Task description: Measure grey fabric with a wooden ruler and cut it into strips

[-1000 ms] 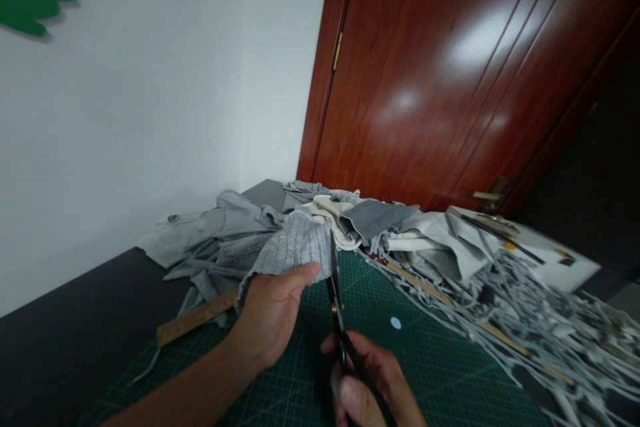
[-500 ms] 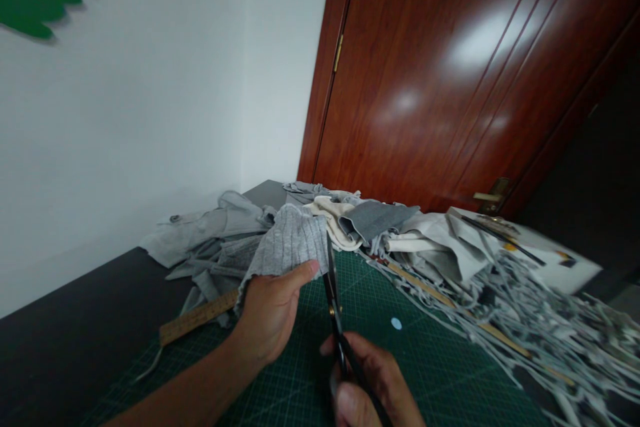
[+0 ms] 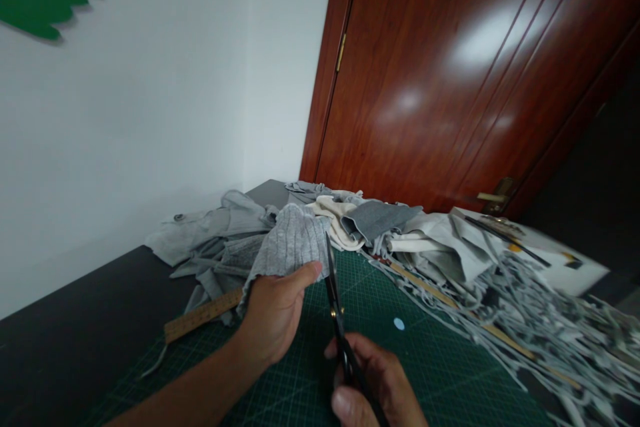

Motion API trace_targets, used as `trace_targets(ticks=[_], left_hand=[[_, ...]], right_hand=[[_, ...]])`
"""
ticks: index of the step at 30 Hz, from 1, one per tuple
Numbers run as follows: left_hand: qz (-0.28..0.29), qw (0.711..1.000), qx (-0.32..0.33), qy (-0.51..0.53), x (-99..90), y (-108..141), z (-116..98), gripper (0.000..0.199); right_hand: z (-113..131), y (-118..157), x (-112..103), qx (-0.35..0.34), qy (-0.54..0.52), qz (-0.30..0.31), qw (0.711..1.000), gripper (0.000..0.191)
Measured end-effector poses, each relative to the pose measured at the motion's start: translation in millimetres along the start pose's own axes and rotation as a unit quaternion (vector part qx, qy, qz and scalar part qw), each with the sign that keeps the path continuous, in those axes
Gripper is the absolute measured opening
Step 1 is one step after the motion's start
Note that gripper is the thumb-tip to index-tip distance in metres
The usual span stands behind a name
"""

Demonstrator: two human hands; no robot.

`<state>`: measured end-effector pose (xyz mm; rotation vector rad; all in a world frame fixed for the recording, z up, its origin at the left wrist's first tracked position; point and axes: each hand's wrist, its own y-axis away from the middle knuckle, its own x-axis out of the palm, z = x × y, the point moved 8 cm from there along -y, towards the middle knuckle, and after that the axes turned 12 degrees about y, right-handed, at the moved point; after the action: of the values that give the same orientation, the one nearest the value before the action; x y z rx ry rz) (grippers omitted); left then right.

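A ruler [image 3: 203,315] lies at the mat's [image 3: 440,373] left edge, partly under grey cloth. The left hand [image 3: 275,313] pinches the ribbed fabric [image 3: 293,247], which rises just above its thumb. Just right of it, the scissors [image 3: 336,310] point up along the fabric's right edge, blades nearly together, gripped by the right hand [image 3: 375,387]. Strips [image 3: 530,320] pile farther right.
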<state>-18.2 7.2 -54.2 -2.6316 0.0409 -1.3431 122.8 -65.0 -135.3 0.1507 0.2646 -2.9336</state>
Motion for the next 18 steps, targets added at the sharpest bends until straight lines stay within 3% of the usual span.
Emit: trace_targets(ticks=[5,12,18], left_hand=[[0.001,1.0,-0.013,0.004,-0.7,0,3,0.053],[-0.009,1.0,0.0,0.008,-3.1,-1,2,0.053],[-0.007,1.0,-0.009,0.006,-4.8,1,6,0.039]], right_hand=[[2,-3,3,-0.001,0.01,0.017,1.0,0.062],[-14,-3,-2,0.032,0.019,0.006,0.999,0.06],[-18,-7,-2,0.06,0.029,0.039,0.997,0.041]])
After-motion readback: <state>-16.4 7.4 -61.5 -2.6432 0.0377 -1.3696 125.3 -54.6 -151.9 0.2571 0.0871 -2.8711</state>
